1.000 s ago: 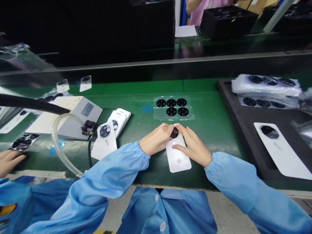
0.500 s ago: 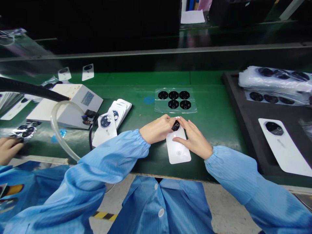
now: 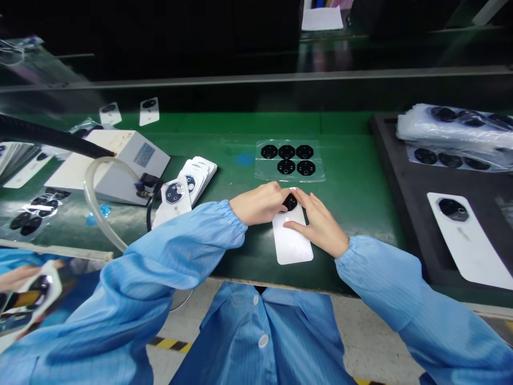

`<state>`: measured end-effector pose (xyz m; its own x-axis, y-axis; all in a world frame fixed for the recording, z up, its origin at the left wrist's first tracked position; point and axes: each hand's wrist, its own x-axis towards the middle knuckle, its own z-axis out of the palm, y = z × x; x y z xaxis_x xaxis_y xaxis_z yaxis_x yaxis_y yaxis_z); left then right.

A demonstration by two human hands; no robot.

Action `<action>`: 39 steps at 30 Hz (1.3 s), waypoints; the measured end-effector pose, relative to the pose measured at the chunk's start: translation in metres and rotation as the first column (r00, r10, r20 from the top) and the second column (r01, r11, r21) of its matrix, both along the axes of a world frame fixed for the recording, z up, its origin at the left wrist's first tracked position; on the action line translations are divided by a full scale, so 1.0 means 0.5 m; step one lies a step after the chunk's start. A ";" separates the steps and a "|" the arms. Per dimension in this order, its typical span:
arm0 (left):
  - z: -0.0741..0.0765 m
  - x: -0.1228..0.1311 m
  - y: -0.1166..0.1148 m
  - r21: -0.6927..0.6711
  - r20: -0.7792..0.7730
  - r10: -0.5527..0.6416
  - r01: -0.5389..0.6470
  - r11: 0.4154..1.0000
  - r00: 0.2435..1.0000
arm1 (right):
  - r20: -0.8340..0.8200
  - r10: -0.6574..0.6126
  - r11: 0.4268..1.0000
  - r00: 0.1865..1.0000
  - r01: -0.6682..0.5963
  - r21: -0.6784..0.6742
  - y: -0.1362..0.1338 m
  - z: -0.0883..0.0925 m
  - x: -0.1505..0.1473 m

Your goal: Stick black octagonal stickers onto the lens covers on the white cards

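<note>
A white phone back cover point(image 3: 294, 241) lies flat on the green bench in front of me. Near its top is a black camera-area sticker point(image 3: 290, 202), partly hidden by my fingers. My left hand point(image 3: 262, 203) is closed, its fingertips pressed at the sticker's left edge; whether anything is pinched in them is hidden. With thumb and fingers spread, my right hand point(image 3: 318, 222) rests against the cover's right side and top. Beyond them lies a clear sheet point(image 3: 262, 172) bearing several black octagonal stickers point(image 3: 286, 167).
To the left, several phone back covers point(image 3: 196, 174) are stacked beside a white device point(image 3: 112, 171) with a clear hose point(image 3: 91, 198). On the right, a dark tray point(image 3: 395, 198) holds bagged stickers point(image 3: 452, 128) and another back cover point(image 3: 467, 240). A co-worker's hand point(image 3: 18, 277) shows at far left.
My left hand has shifted slightly over the sticker, while my right hand keeps its place on the cover. The co-worker's hand has left the bench, and a back cover now shows below the edge there.
</note>
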<state>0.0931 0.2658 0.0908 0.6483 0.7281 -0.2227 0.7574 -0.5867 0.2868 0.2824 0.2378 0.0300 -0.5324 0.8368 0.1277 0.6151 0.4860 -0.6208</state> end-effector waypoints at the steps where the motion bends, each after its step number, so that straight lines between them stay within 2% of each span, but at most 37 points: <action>1: -0.002 0.000 -0.001 -0.004 -0.003 0.015 -0.015 1.000 1.000 | -0.003 0.001 1.000 1.000 -0.001 -0.002 0.000 0.000 0.000; 4: -0.012 -0.003 -0.011 0.018 0.017 0.067 -0.067 0.998 0.998 | -0.013 -0.002 1.000 1.000 0.002 -0.007 0.000 0.000 0.000; 12: -0.047 -0.014 -0.042 0.098 0.262 0.130 -0.160 0.982 0.956 | -0.030 -0.005 1.000 1.000 0.006 0.009 -0.001 -0.003 0.001; 15: -0.055 -0.016 -0.048 0.118 0.301 0.142 -0.184 0.976 0.943 | -0.037 -0.004 1.000 0.999 0.004 0.017 -0.001 -0.003 0.002; 19: -0.055 -0.016 -0.050 0.110 0.288 0.163 -0.201 0.973 0.944 | -0.042 -0.001 1.000 0.999 0.001 0.014 0.000 -0.004 0.002; 27: -0.033 -0.008 -0.045 0.154 0.186 0.173 -0.202 0.967 0.967 | -0.025 -0.008 1.000 1.000 0.008 -0.008 -0.001 -0.001 -0.001; 33: -0.042 -0.010 -0.050 0.138 0.222 0.234 -0.268 0.953 0.947 | -0.023 -0.011 1.000 1.000 0.011 0.000 -0.001 -0.002 0.001; 39: -0.040 -0.004 -0.047 0.126 0.210 0.234 -0.263 0.957 0.949 | -0.028 -0.015 1.000 0.999 0.014 -0.014 -0.001 0.002 0.002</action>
<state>0.0912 0.2423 0.0707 0.4621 0.8867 0.0120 0.8241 -0.4344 0.3635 0.2833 0.2374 0.0311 -0.5164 0.8464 0.1305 0.6043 0.4681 -0.6448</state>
